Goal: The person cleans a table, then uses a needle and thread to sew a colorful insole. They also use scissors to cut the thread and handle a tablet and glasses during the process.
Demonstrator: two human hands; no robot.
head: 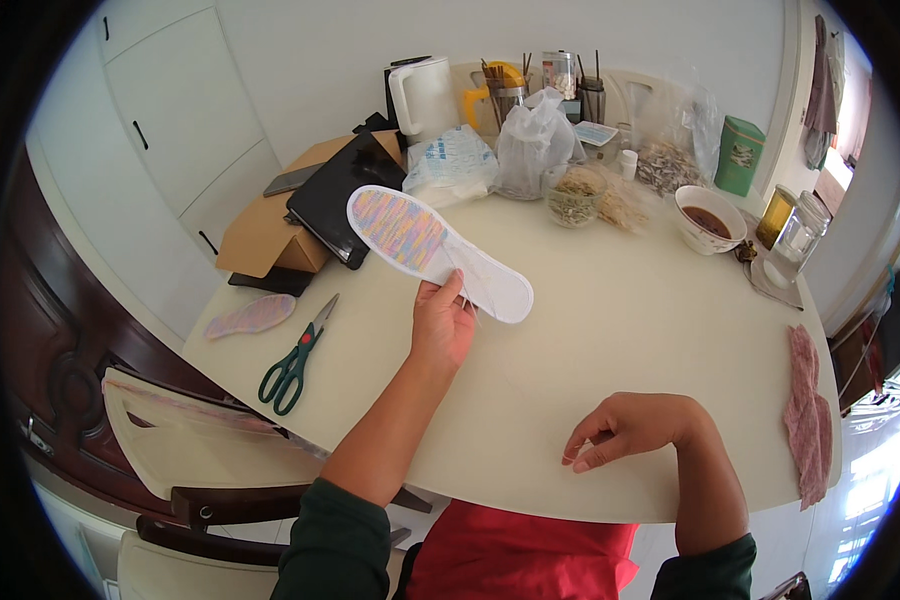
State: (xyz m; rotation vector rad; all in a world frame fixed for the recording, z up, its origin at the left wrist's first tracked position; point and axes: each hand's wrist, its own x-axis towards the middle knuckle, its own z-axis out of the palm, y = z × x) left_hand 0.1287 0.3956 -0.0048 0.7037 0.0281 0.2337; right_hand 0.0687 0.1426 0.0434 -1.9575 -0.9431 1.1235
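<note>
My left hand (445, 319) holds a shoe insole (397, 229) by its middle, thumb on top, raised above the table. Its wide end bears pink, yellow and blue stitching; the narrow end is mostly white. Thin strands hang by my left fingers. Over the table's near edge, my right hand (607, 435) is bent at the wrist, with thumb and forefinger close together around what looks like a fine thread. Green-handled scissors (294, 360) lie to the left, blades slightly apart. Beside them a second insole (252, 316) with pastel stitching rests on the table (615, 322).
A cardboard box (259, 236) and black case (345, 191) stand at the back left. Farther back are a white kettle (431, 97), plastic bags (536, 142) and a glass bowl (572, 199). A bowl of dark liquid (709, 225), glass jar (795, 240) and pink cloth (806, 420) are right.
</note>
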